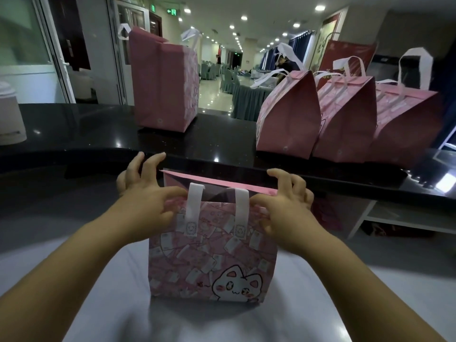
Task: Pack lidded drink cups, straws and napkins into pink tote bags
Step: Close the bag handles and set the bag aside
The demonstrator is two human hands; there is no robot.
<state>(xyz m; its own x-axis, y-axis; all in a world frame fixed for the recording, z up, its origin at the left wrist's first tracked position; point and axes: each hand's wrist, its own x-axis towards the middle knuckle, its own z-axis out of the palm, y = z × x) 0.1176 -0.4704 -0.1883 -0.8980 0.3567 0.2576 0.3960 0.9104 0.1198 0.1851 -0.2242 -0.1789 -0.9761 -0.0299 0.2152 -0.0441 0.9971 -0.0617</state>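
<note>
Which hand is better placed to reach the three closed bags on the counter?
Right, probably: the right hand grips the tote on the side where the three bags stand; the left hand is farther away.

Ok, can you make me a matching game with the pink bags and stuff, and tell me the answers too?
1. cat bag
2. tall bag
3. three bags in a row
4. cat bag's handles

A. white
B. back left on the black counter
C. back right, tops folded shut
D. nearest, rim pinched by left hand and right hand

Pairs: 1-D, 2-B, 3-C, 4-A.
</note>
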